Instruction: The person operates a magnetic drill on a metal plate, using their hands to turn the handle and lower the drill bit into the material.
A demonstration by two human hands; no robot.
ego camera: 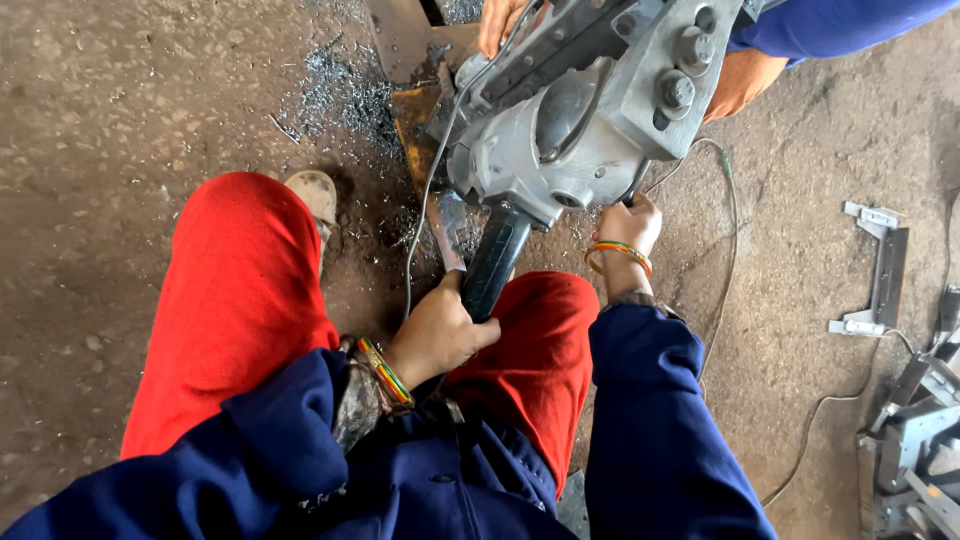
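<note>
I squat on the floor in red trousers and a blue jacket. My left hand point(438, 330) is closed around the lower end of a black handle point(497, 258) that sticks out of a large grey metal machine point(570, 120). My right hand point(630, 222), with coloured bangles on the wrist, grips something under the machine's right side; what it holds is hidden. A flat rusty metal piece point(425, 120) lies under the machine's head. Another person's hand point(497, 22) rests on the machine's top, and their other hand point(742, 80) is at its right.
Metal shavings point(345, 90) are scattered on the dirt floor at the upper left. A thin cable point(728, 250) runs across the floor on the right. Grey metal brackets point(878, 270) and more metal parts point(915, 440) lie at the right edge.
</note>
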